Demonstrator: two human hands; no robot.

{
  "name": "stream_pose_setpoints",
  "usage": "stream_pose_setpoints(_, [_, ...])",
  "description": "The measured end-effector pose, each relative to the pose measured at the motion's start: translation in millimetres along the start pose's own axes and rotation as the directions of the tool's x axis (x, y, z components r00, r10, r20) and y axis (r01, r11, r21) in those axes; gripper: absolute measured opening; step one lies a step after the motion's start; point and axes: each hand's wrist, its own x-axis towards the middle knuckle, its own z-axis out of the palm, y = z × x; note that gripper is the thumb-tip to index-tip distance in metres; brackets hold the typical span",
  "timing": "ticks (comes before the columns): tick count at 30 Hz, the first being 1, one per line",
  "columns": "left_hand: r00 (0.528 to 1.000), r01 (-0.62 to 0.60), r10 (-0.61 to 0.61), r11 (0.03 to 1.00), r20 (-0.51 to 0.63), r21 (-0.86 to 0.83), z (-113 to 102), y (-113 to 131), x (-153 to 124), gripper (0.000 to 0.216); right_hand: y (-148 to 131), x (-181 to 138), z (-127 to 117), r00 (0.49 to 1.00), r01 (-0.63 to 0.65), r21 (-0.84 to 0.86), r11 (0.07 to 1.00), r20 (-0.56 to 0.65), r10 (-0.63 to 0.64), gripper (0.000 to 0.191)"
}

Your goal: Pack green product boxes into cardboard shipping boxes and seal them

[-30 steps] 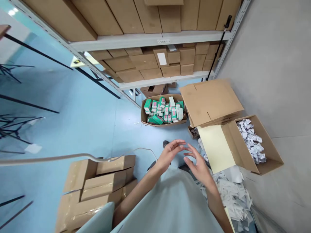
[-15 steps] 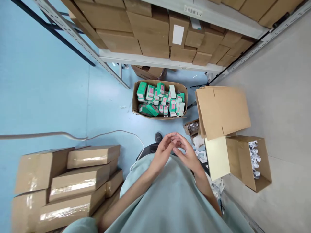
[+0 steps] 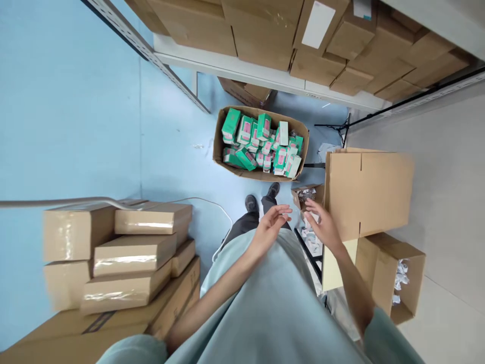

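My left hand [image 3: 272, 223] is in front of my waist, fingers apart and holding nothing. A short gap away, my right hand [image 3: 322, 223] is also empty, with its fingers spread. It is near the left side of a folded cardboard sheet [image 3: 382, 194]. Beyond both hands, an open cardboard carton [image 3: 261, 175] stands on the floor, filled with several small green-and-white boxes [image 3: 247, 158] with pink panels. They lie jumbled, some upright and some tilted. Neither hand touches the carton.
Sealed brown boxes [image 3: 136, 253] are stacked at left. A white cable [image 3: 204, 201] crosses the floor. Ahead stands a metal shelf [image 3: 265, 76] loaded with cartons. At right, an open box [image 3: 411, 298] holds crumpled paper, beside a pale yellow tabletop [image 3: 337, 265]. A small box [image 3: 320, 194] sits below.
My hands, close together with fingertips meeting before, have moved apart, the right one going right. My view has shifted, and both my shoes now show.
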Motion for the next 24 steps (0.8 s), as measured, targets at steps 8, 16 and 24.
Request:
stream_pose_setpoints(8, [0.975,0.011,-0.010,1.000,-0.223,0.005,7,13,82,0.041,26,122,-61,0.968,0.225,-0.460,0.859,0.009,-0.249,0.047])
stream_pose_setpoints(16, [0.944,0.048,-0.054,0.999,-0.326,-0.026,-16,11,168,0.032,5,201,-16,0.963,0.258,-0.373,0.891,0.176,-0.204,0.045])
stream_pose_setpoints(24, [0.884,0.146,-0.192,0.979,-0.426,-0.139,-90,-38,291,0.022,71,274,89,0.986,0.034,-0.434,0.900,0.161,0.040,0.055])
